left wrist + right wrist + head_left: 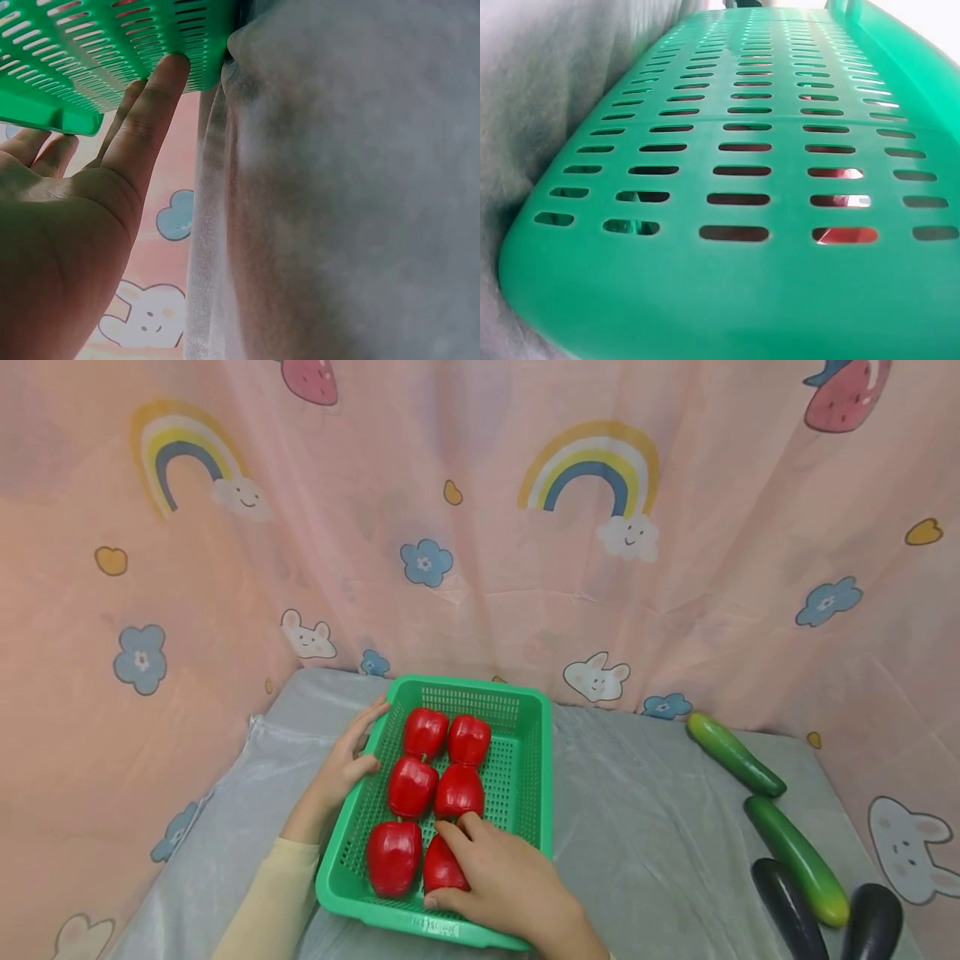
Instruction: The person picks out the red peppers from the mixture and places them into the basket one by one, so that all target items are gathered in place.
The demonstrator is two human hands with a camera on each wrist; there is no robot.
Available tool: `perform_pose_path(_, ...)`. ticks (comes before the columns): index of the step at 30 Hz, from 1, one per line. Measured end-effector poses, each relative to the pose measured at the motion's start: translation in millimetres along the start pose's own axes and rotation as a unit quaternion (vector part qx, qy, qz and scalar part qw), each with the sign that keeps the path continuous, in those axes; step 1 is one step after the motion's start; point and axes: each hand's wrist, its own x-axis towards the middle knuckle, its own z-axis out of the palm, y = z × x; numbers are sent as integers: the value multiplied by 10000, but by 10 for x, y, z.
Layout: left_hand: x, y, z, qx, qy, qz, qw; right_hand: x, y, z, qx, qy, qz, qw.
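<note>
A green plastic basket (546,777) with slotted walls holds several red bell peppers (411,787), laid in two columns. My left hand (341,772) is at the basket's left side, its fingers straight against the outside. In the left wrist view the fingers (142,127) touch the slotted wall. Reaching over the near right side, my right hand (510,877) grips the nearest right-hand pepper (442,867) between thumb and fingers, partly covering it. Only the basket's outer wall (735,300) fills the right wrist view; the hand itself is hidden there.
To the right on the grey cloth (630,827) lie two green cucumber-like vegetables (735,756) and two dark eggplants (787,906). A pink printed curtain (495,610) hangs behind and at both sides.
</note>
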Motion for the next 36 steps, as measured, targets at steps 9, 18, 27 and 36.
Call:
perform_pose_path(9, 9, -19, -7, 66, 17, -2, 10000, 1, 4, 18, -175, 25, -20, 9998)
perform_pose_path(18, 6, 2, -1, 76, 37, -47, 10000, 3, 7, 24, -227, 38, -65, 9997)
perform_pose_path(27, 8, 9, -4, 67, -16, -30, 10000, -12, 8, 38, -239, 112, -121, 9996)
perform_pose_path(36, 7, 1, -3, 14, -15, 5, 10000, -40, 23, 17, -217, 288, -239, 9991)
